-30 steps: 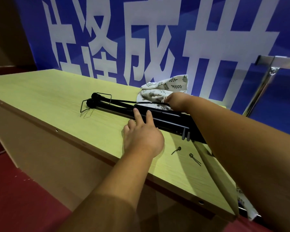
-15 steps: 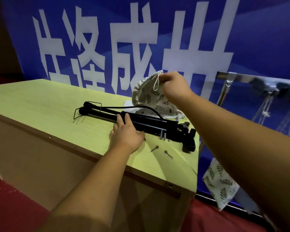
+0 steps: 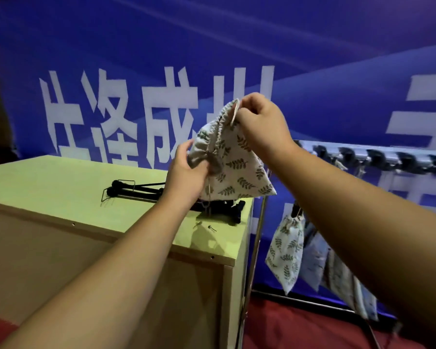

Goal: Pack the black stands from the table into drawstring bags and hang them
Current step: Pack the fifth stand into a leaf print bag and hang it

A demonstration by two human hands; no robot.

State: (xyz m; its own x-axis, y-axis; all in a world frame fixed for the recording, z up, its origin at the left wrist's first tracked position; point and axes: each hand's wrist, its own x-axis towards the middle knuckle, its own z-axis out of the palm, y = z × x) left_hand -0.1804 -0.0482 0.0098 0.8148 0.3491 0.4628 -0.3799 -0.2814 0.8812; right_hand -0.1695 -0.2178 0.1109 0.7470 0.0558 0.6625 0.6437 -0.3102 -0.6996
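Above the table (image 3: 48, 187), both hands hold a leaf-print drawstring bag (image 3: 233, 162) — left hand (image 3: 186, 172) gripping the gathered mouth, right hand (image 3: 261, 117) pinching its top (likely to spread it open). Black stands (image 3: 136, 190) lie below, unpacked.

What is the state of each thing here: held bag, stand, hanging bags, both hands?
Leaf-print bag: held up, mouth gathered.
Black stand: folded, lying on table, not bagged.
Hanging bag: hung on rack, closed.
Left hand: grips the bag's gathered edge.
Right hand: pinches the bag's top.
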